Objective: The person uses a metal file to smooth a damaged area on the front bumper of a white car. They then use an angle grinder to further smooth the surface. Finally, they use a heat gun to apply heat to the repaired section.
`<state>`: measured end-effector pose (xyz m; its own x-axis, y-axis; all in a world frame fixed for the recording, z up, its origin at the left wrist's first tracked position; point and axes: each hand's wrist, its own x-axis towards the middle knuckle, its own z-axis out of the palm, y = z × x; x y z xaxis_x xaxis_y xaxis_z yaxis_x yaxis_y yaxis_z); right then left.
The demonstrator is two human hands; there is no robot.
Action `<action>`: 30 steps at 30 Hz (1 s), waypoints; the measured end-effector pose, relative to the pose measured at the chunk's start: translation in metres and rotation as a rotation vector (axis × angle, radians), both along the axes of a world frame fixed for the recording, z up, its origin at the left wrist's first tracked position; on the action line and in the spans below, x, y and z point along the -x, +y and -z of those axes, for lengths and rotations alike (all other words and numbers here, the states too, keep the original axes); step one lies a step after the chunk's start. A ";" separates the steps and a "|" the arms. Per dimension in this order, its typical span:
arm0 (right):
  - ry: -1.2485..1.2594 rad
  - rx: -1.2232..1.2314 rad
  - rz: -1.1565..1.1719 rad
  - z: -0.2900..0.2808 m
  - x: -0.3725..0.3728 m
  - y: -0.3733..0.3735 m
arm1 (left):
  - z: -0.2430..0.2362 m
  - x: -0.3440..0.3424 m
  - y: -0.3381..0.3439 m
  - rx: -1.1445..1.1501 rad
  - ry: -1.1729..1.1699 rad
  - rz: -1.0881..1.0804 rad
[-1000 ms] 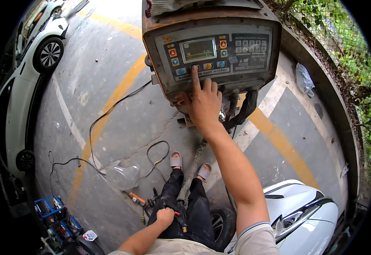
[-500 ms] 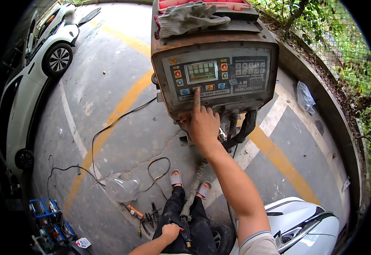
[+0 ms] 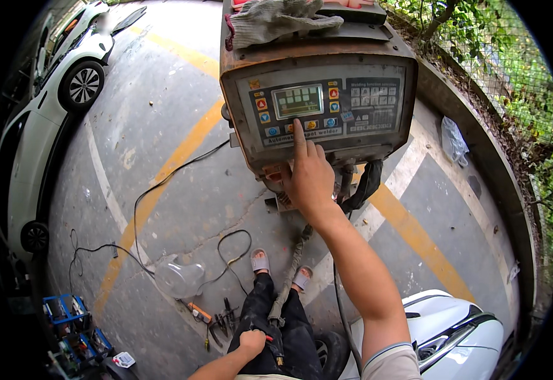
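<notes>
At the front of a boxy spot welder, my right hand holds nothing. Its index finger points up, the tip on the button row below the lit screen; the other fingers are bent. I cannot tell whether the button is pressed in. Low in front of my legs, my left hand is closed round a dark welding gun with a red part by the fingers. A cloth-wrapped cable runs between the gun and the machine. A grey knit glove lies on top of the welder.
Black cable loops over the concrete floor. Near my feet lie a clear plastic piece, an orange-handled tool and dark clamps. A white car stands at lower right, another at left. A low wall bounds the right.
My right index fingertip has moved slightly up on the panel, near the screen's lower edge. The view has shifted a little. My left hand still grips the welding gun.
</notes>
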<state>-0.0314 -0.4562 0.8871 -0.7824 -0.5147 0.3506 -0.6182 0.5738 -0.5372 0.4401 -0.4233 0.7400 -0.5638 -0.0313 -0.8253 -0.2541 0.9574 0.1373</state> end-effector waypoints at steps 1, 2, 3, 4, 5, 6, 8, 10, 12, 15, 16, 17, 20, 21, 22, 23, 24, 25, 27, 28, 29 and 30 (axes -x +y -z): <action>-0.034 -0.016 -0.006 -0.003 0.001 0.001 | -0.001 0.001 -0.001 -0.011 -0.014 0.001; -0.031 -0.033 0.005 -0.003 0.002 0.001 | -0.002 0.003 -0.002 -0.021 -0.028 0.003; -0.029 -0.050 0.016 -0.002 0.004 0.003 | -0.002 0.004 -0.003 -0.032 -0.042 0.004; -0.025 -0.064 0.025 -0.001 0.006 0.004 | -0.004 0.006 -0.003 -0.030 -0.037 0.005; -0.011 -0.069 0.032 0.000 0.009 0.006 | -0.006 0.007 -0.004 -0.028 -0.033 0.007; 0.002 -0.073 0.040 0.001 0.012 0.009 | -0.008 0.009 -0.004 -0.027 -0.029 0.008; 0.019 -0.072 0.055 0.003 0.016 0.014 | -0.008 0.011 -0.005 -0.028 -0.049 0.013; 0.027 -0.056 0.072 0.002 0.019 0.018 | -0.010 0.017 -0.005 -0.031 -0.087 0.005; 0.047 -0.073 0.099 0.005 0.021 0.024 | -0.015 0.024 -0.005 -0.037 -0.144 -0.016; 0.066 -0.122 0.095 0.013 0.018 0.032 | -0.020 0.028 -0.007 -0.041 -0.116 -0.015; 0.071 -0.140 0.085 0.015 0.016 0.034 | -0.020 0.028 -0.008 -0.042 -0.117 -0.011; 0.073 -0.151 0.081 0.017 0.014 0.035 | -0.021 0.029 -0.008 -0.043 -0.118 -0.008; 0.075 -0.154 0.077 0.015 0.010 0.035 | -0.018 0.028 -0.009 -0.034 -0.120 -0.006; 0.075 -0.138 0.082 0.012 0.010 0.035 | -0.017 0.027 -0.009 -0.029 -0.121 -0.006; 0.076 -0.125 0.088 0.008 0.011 0.036 | -0.017 0.026 -0.009 -0.030 -0.114 -0.010; 0.076 -0.123 0.105 0.006 0.014 0.036 | -0.016 0.024 -0.009 -0.031 -0.108 -0.014; 0.076 -0.122 0.121 0.004 0.018 0.036 | -0.015 0.023 -0.010 -0.033 -0.102 -0.018; 0.078 -0.120 0.138 0.002 0.023 0.036 | -0.015 0.022 -0.010 -0.033 -0.098 -0.015; 0.068 -0.114 0.146 -0.004 0.028 0.036 | -0.015 0.022 -0.011 -0.035 -0.091 -0.011; 0.064 -0.111 0.147 -0.007 0.030 0.035 | -0.017 0.024 -0.011 -0.035 -0.091 -0.013; 0.068 -0.125 0.149 -0.009 0.032 0.035 | -0.019 0.026 -0.011 -0.036 -0.092 -0.015; 0.071 -0.139 0.150 -0.010 0.033 0.035 | -0.020 0.028 -0.011 -0.036 -0.093 -0.017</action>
<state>-0.0645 -0.4213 0.8972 -0.8298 -0.4413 0.3416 -0.5537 0.7279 -0.4045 0.4123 -0.4341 0.7595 -0.4842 -0.0090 -0.8749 -0.2832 0.9477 0.1470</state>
